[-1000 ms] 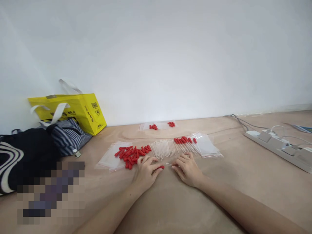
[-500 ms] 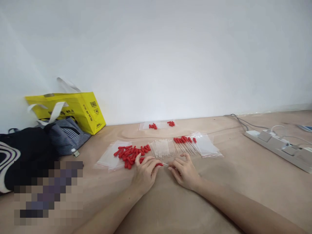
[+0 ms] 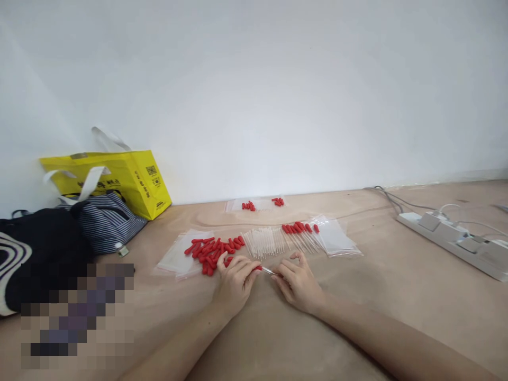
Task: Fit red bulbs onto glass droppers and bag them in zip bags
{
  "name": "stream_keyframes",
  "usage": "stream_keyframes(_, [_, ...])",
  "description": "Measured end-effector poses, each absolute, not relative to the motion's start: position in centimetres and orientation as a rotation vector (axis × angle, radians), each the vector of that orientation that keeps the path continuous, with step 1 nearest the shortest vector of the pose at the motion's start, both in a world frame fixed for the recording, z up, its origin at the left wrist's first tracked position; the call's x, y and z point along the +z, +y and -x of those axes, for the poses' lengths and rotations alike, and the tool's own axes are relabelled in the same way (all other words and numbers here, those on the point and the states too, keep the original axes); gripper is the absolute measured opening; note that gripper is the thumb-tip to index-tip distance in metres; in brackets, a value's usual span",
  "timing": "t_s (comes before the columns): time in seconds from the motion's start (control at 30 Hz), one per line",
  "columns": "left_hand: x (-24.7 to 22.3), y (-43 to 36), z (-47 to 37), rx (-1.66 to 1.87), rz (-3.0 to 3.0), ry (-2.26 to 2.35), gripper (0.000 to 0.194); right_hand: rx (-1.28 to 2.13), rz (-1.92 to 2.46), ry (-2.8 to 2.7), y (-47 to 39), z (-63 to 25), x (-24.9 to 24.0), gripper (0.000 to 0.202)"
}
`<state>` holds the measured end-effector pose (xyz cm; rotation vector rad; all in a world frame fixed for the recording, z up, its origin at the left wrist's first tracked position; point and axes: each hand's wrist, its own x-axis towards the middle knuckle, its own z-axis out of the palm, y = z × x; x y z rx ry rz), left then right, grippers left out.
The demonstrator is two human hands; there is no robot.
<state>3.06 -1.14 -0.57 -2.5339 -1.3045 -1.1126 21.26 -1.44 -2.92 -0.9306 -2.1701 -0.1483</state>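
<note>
My left hand [image 3: 236, 283] is closed on a red rubber dropper bulb [image 3: 257, 268], whose end shows past the fingertips. A thin clear dropper tube [image 3: 268, 270] runs from the bulb's end to my right hand [image 3: 297, 280], which pinches it. How far the tube goes into the bulb I cannot tell. Beside my left hand lies a pile of red bulbs [image 3: 208, 259]. Beyond my hands there is a row of bare clear tubes [image 3: 264, 242]. To its right lie several droppers with red bulbs on their far ends [image 3: 297, 227].
Clear plastic bags lie on the left [image 3: 169, 261] and right [image 3: 337, 236]. A filled bag [image 3: 256, 204] is near the wall. At left stand a yellow bag [image 3: 148, 185], a striped bag [image 3: 115, 222] and a black bag [image 3: 47, 254]. A power strip [image 3: 448, 243] with cables is at right.
Less of the red bulb shows past my left fingertips, and the stretch of tube between my hands looks slightly longer. Both hands stay nearly in place.
</note>
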Motion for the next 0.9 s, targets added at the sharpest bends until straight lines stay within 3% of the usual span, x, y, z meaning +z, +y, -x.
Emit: stream_keyframes(0.9, [-0.38, -2.06, -3.24, -1.015, 2.693, -1.207, 0.018, -0.291, 0.768, -2.258, -0.8, -20.71, -2.66, 0.021])
